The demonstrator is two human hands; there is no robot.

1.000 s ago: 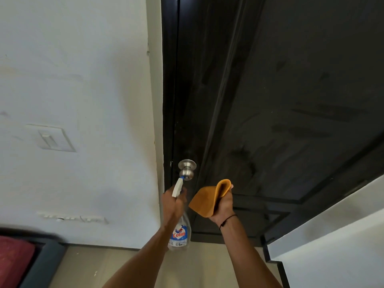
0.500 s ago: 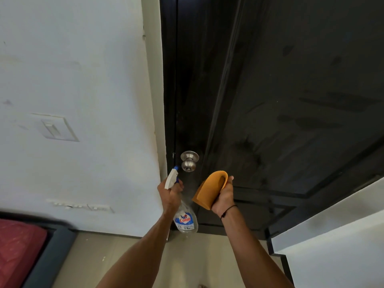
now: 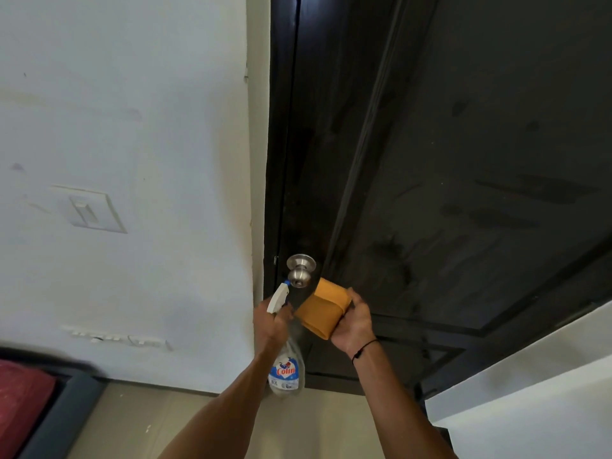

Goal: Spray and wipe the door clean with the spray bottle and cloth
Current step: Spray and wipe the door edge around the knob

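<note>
The left hand [image 3: 271, 321] grips the spray bottle [image 3: 285, 366], nozzle by the knob [image 3: 299, 271]. The right hand [image 3: 352, 318] holds the folded cloth [image 3: 326, 308] near the door [image 3: 463, 160]. Spraying seems next, then wiping.

The round brushed-metal door knob [image 3: 300, 270] sits at the left edge of the dark wooden door [image 3: 463, 160]. Just below it, the left hand [image 3: 272, 321] grips a clear plastic spray bottle [image 3: 285, 367] with a white trigger head, its nozzle pointing up at the knob. Right of the knob and slightly lower, the right hand [image 3: 353, 321] holds a folded orange cloth [image 3: 326, 306]. Far left of the knob, a white wall switch [image 3: 88, 210] is set in the pale wall [image 3: 132, 127].
</note>
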